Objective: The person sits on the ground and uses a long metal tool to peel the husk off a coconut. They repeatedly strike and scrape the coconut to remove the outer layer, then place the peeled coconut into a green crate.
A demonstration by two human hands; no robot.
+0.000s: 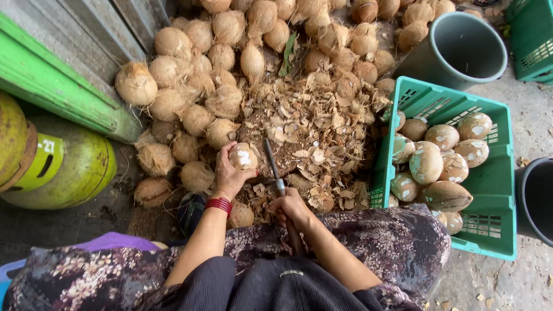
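My left hand [229, 173] grips a small, partly peeled coconut [243, 156] with white patches showing, held just above the ground. My right hand [291, 208] is closed around the handle of a long dark knife [272, 161], whose blade points away from me, right beside the coconut. A red bracelet sits on my left wrist. A heap of brown shell shavings [311, 132] lies in front of both hands.
A pile of fibrous unpeeled coconuts [196, 69] fills the far left and back. A green plastic crate [501, 190] at right holds several peeled coconuts. A grey bucket [461, 52] stands behind it, a dark bucket [536, 198] at far right, and a yellow-green gas cylinder [75, 173] at left.
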